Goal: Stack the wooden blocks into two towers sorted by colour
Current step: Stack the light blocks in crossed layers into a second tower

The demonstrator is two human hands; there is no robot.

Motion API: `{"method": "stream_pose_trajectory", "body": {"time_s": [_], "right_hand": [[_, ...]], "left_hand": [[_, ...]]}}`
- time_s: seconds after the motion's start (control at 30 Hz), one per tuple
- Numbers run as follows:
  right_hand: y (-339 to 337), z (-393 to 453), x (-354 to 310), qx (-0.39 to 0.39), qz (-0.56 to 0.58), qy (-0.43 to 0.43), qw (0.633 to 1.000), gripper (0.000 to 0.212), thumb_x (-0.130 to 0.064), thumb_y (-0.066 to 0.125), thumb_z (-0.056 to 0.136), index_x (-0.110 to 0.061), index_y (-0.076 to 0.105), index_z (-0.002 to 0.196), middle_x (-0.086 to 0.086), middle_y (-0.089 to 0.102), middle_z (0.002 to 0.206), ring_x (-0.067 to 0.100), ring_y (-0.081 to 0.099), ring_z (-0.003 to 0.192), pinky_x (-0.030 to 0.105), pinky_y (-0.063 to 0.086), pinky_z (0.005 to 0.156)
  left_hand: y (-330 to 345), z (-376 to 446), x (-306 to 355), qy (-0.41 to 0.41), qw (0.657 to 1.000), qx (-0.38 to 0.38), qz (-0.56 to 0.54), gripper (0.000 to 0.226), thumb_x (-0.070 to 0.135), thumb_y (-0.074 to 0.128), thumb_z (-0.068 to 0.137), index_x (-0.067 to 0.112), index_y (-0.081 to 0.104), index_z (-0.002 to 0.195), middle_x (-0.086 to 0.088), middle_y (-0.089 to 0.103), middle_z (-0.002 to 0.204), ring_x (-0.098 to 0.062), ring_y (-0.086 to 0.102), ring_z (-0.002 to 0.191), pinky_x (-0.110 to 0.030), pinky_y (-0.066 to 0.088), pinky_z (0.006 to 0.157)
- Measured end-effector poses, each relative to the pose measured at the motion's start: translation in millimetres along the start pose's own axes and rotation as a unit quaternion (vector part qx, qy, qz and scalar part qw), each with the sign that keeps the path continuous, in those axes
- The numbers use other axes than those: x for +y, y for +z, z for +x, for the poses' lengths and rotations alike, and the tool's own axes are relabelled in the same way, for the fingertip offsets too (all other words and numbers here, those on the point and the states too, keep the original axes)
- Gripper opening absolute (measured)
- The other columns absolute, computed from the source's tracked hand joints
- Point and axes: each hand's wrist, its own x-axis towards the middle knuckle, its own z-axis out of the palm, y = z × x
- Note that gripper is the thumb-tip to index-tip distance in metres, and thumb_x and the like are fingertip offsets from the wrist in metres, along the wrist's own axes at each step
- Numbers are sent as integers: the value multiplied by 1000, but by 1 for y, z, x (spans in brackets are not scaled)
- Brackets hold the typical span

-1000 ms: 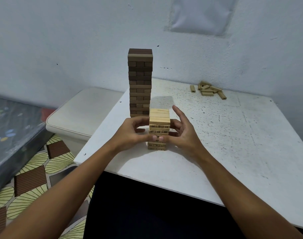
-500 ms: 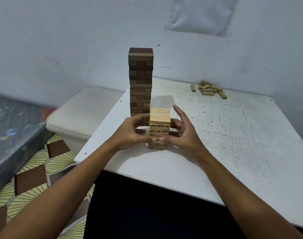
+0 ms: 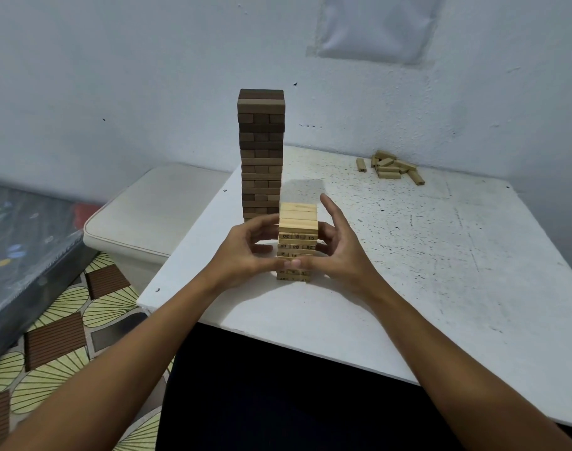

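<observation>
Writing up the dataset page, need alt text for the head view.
Two bare hands, left hand and right hand, cup a short light wood tower near the white table's front edge. A taller dark brown tower stands just behind; loose light blocks lie by the wall.

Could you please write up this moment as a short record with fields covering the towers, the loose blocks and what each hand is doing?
dark tower: tall, upright, near the table's left edge
light tower: short, in front of the dark one, numbers printed on its blocks
loose blocks: small pile of light blocks, far side of the table, near the wall
left hand: fingers against the light tower's left side
right hand: fingers against its right side
progress: light tower unfinished
</observation>
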Motion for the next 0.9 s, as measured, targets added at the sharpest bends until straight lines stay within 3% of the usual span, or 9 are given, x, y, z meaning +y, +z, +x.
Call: {"method": "stream_pose_trajectory", "body": {"time_s": [0.17,0.23,0.4,0.57,0.73,0.9], "right_hand": [[4,2,-1,0,20,1,1000,122,5,84,67,-30,9,156,7,64,125,19,66,112,34,56,90],[5,2,0,-1,21,2,1000,121,6,83,68,-31,9,156,8,64,125,20,66,112,38,55,93],[5,3,0,1,24,3,1000,120,3,84,68,-31,9,156,10,62,127,20,66,112,34,56,88],[6,3,2,2,38,9,999,119,3,84,68,-35,11,155,10,63,127,26,66,112,51,55,91],[7,2,3,7,45,10,999,119,4,84,68,-35,13,155,9,64,126,26,66,111,53,55,92],[9,2,5,15,51,11,999,119,-1,86,66,-35,14,155,9,64,127,27,66,111,57,53,92]], "left_hand": [[1,-2,3,0,1000,3,-14,82,31,87,59,14,55,133,0,71,118,-17,64,115,-56,50,97],[1,-3,3,0,1000,4,-14,82,31,87,58,15,55,132,0,71,117,-17,65,115,-56,51,97],[0,-2,-1,1,1000,7,-10,80,20,87,60,16,55,133,0,71,117,-17,65,114,-56,51,97],[0,-2,-3,2,1000,11,-13,81,24,87,60,15,55,133,-2,71,118,-19,65,114,-57,50,97],[0,0,-5,-4,1000,8,-10,77,13,87,63,13,54,133,-2,71,116,-18,66,112,-56,51,97],[-1,-2,-3,1,1000,4,-18,82,26,87,61,10,55,134,-4,71,118,-18,65,115,-56,50,98]]}}
